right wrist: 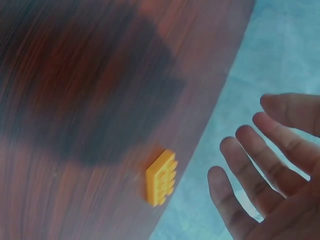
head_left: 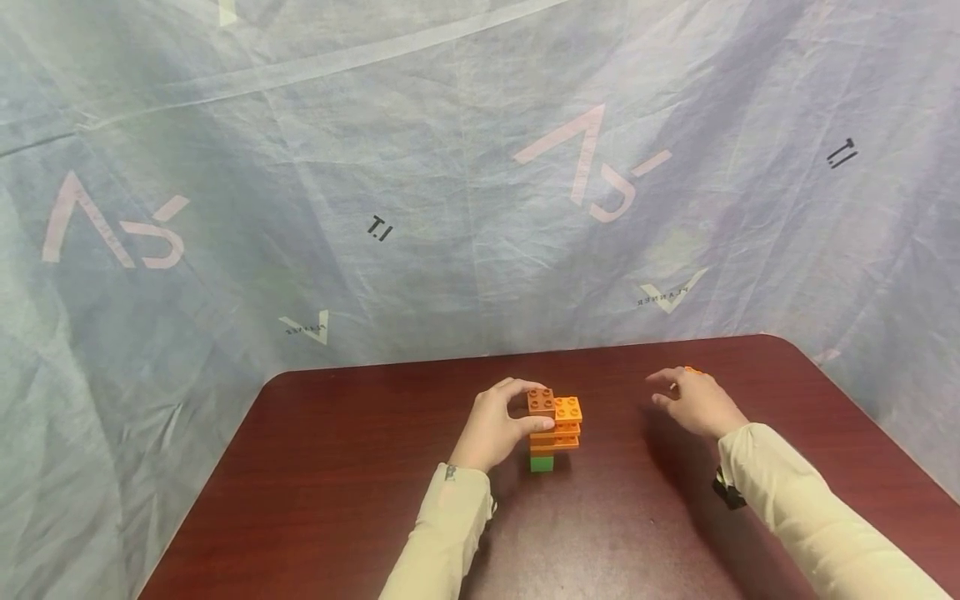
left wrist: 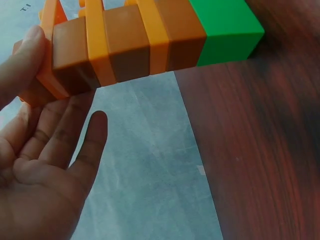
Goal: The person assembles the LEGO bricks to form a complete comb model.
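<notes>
A tower of toy building bricks stands on the table, with a green brick at its foot and a brown brick on top. Between them, brown bricks alternate with orange plates that stick out to the right. Thumb in front and fingers behind, my left hand grips the tower near its top; its little finger is stretched free in the left wrist view. My right hand hovers at the right with loosely spread fingers, holding nothing. Close by it, a loose orange brick lies on the table, mostly hidden by that hand in the head view.
The dark red wooden table has rounded far corners. Right behind its far edge hangs a grey printed cloth. A black device is strapped at the right wrist.
</notes>
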`<state>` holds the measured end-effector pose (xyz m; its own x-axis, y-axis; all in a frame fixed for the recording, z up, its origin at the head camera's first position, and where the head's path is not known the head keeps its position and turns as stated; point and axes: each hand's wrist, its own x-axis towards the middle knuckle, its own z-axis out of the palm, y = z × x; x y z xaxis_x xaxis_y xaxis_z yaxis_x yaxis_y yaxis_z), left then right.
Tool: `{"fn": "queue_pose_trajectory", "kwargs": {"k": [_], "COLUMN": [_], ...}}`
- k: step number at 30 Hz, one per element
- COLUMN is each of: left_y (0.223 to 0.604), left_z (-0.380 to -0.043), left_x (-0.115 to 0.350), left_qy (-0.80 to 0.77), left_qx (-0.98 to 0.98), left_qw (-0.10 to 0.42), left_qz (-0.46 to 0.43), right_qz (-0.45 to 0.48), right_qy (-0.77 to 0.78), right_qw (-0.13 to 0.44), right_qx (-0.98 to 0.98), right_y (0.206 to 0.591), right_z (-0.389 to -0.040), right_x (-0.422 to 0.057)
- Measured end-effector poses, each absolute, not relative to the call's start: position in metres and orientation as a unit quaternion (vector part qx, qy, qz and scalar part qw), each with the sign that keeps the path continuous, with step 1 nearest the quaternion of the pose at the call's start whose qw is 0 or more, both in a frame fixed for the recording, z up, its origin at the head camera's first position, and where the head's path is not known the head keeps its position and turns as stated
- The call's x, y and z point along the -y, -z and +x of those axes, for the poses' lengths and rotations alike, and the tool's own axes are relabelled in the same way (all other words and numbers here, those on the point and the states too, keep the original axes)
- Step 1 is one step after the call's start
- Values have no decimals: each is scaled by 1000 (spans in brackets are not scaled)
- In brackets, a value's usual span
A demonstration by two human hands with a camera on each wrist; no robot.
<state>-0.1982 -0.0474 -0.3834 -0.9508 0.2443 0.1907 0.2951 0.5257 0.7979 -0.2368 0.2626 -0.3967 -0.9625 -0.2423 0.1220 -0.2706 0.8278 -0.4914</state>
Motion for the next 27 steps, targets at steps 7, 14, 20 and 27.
{"fn": "queue_pose_trajectory", "kwargs": {"k": [7,14,20,27], "left_y": [385,386,385,386], "left_z": [-200,-200,-199,-198], "left_x": [48,46,46,47], "left_qy": [470,468,469,471], "left_qx": [868,870,870,870], "left_qw": [27,26,25,22], "left_qz": [-155,-153,-149,-141], "right_qz": [101,114,143,168], "right_qy": [-181,-103,-32,49], "right_qw": [57,93,130,153], "right_qx": [977,984,981,973], "right_y": [405,421,434,444], "right_z": [-247,-258,-263,-267], "right_x": [-276,-290,-296,-301]}}
